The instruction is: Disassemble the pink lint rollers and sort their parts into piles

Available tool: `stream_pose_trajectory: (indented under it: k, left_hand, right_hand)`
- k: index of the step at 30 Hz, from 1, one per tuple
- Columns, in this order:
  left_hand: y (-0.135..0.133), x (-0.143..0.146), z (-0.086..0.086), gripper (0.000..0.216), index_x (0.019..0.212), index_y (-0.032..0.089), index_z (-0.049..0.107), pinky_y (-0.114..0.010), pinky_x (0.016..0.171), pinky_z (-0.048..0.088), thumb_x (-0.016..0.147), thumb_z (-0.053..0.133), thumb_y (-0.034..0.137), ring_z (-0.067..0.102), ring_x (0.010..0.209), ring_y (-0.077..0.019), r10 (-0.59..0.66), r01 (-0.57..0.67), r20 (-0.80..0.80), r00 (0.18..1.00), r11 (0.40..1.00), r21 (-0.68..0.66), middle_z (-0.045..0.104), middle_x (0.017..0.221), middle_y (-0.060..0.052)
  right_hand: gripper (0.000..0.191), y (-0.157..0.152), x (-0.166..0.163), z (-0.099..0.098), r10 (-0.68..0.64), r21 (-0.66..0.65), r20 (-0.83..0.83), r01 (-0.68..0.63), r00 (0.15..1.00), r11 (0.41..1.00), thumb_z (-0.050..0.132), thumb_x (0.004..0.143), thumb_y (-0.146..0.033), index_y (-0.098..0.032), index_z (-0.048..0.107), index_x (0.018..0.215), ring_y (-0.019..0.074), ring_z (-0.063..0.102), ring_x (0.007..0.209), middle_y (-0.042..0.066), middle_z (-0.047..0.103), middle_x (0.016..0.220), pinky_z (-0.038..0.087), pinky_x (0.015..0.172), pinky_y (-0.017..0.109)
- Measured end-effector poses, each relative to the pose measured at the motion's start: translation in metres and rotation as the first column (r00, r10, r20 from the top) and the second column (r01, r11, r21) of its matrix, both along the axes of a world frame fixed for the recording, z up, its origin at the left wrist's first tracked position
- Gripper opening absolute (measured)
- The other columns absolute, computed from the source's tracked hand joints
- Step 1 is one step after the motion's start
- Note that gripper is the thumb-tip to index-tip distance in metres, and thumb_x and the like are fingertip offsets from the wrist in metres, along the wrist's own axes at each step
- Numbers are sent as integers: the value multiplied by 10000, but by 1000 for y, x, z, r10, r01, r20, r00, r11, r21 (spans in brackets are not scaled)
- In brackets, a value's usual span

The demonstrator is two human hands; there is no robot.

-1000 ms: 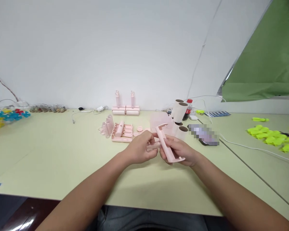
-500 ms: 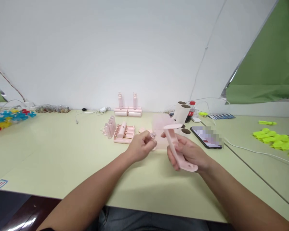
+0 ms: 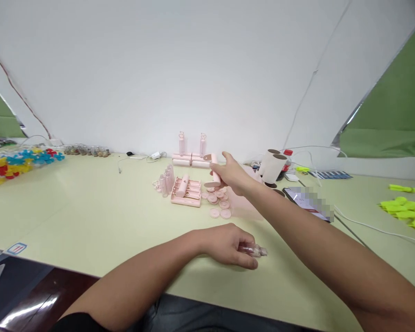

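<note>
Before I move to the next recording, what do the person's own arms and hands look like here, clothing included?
The left hand and right hand wear no gloves, and no watch or bracelet shows at either wrist. Both forearms are uncovered. A black sleeve shows at the end of the left arm; no sleeve shows on the right arm.

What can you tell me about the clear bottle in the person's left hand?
The bottle is small and see-through with a faint pinkish tint, probably plastic, and it catches bright glints. Its exposed end narrows to a short tip; whether that is capped is too small to tell. It lies roughly level, tip toward the person's right, near the front of the table. The left hand grips it and hides the rest. I cannot tell if it touches the table.
</note>
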State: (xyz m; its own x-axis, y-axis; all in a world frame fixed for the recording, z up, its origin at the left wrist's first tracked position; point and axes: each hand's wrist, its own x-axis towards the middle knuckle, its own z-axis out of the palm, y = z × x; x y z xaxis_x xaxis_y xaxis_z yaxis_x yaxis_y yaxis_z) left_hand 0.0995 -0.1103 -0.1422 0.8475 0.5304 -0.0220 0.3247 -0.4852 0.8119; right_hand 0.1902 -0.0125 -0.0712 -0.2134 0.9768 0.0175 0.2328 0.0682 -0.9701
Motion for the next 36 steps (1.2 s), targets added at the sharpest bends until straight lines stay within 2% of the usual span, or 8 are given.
stream_pose_trajectory:
  k: [1, 2, 5, 8, 15, 26, 31, 36]
  left_hand:
    - [1, 0, 0, 282, 671, 196, 457, -217, 564, 332, 765, 655, 374, 435, 577, -87, 3, -3, -10, 1000, 1000, 13, 469, 611, 65]
    - [2, 0, -1, 283, 669, 196, 454, -217, 556, 328, 767, 652, 373, 431, 571, -86, 3, -2, -21, 1000, 1000, 27, 467, 610, 64]
    - [3, 0, -2, 276, 674, 198, 451, -220, 536, 318, 772, 642, 370, 434, 561, -87, 0, 3, -51, 999, 998, 66, 471, 610, 62]
    - [4, 1, -3, 279, 677, 198, 449, -225, 532, 318, 780, 637, 375, 440, 557, -91, -11, 17, -56, 998, 995, 96, 477, 606, 55]
    - [6, 1, -1, 275, 654, 190, 431, -231, 529, 311, 794, 608, 346, 430, 571, -87, -74, 74, -8, 997, 989, 131, 463, 627, 48]
    - [7, 2, -5, 276, 639, 193, 415, -245, 522, 302, 793, 598, 331, 433, 579, -92, -106, 107, -20, 994, 978, 180, 474, 640, 45]
    - [6, 2, -1, 276, 650, 195, 429, -241, 519, 301, 790, 602, 358, 435, 565, -91, -70, 80, -62, 996, 982, 174, 474, 626, 49]
    - [4, 0, -1, 202, 691, 197, 476, -227, 536, 326, 764, 613, 326, 461, 573, -93, 31, -29, -10, 999, 989, 147, 504, 628, 53]
  right_hand:
    - [865, 10, -10, -1, -7, 47, 109, 2, 994, 999, 637, 826, -345, -253, 106, 1503, 194, 647, 565, 99, 650, 994, 551, 500, 360]
    - [836, 19, -20, -3, -18, 113, 256, -11, 967, 994, 622, 827, -350, -245, 139, 1501, 205, 658, 588, 118, 658, 1040, 544, 517, 354]
    - [622, 44, -43, -11, -109, 283, 674, -119, 731, 952, 560, 840, -364, -194, 372, 1409, 279, 681, 875, 150, 659, 1168, 525, 676, 350]
    - [515, 60, -59, -22, -105, 265, 772, -167, 627, 950, 544, 831, -363, -158, 490, 1301, 317, 633, 1048, 166, 642, 1230, 498, 760, 360]
    - [436, 67, -76, -42, -43, 159, 854, -180, 519, 971, 602, 802, -398, -149, 587, 1160, 300, 656, 1015, 163, 693, 1126, 484, 747, 327]
    - [289, 66, -85, -49, -9, 110, 881, -185, 474, 977, 645, 759, -373, -152, 679, 941, 272, 693, 832, 133, 737, 929, 483, 653, 309]
    - [437, 66, -78, -38, -75, 190, 843, -165, 533, 968, 603, 797, -404, -143, 625, 1147, 295, 657, 1001, 169, 680, 1167, 493, 752, 332]
    - [533, 58, -56, -10, -150, 311, 753, -145, 641, 939, 546, 841, -403, -144, 546, 1307, 289, 579, 1148, 167, 578, 1339, 464, 868, 339]
